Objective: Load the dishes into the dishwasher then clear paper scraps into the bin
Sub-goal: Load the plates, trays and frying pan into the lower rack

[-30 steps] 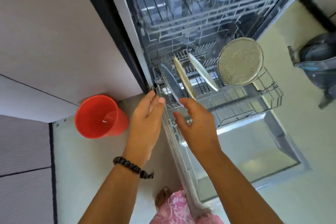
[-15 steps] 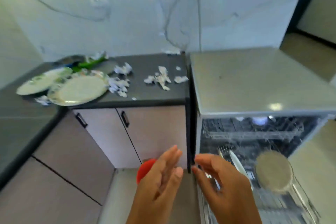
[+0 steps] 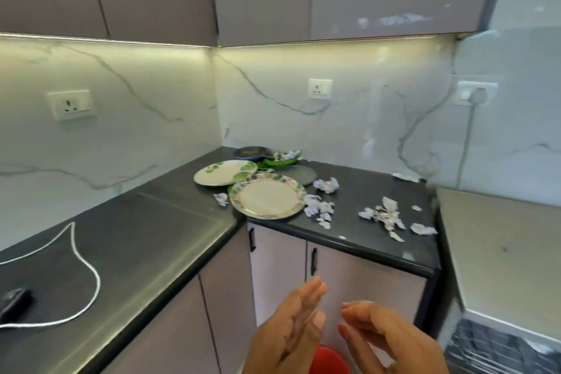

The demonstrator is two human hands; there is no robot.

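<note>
floral-rimmed plate (image 3: 267,198) beside torn paper scraps (image 3: 383,215)

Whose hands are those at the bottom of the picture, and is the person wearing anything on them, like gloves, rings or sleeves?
They belong to the person wearing the camera. Both the left hand and the right hand are bare: no gloves, and no rings that I can make out. No sleeve shows on what little of the wrists is in view. The picture is slightly blurred and cuts the arms off at its bottom edge, so anything worn further up is out of sight.
</note>
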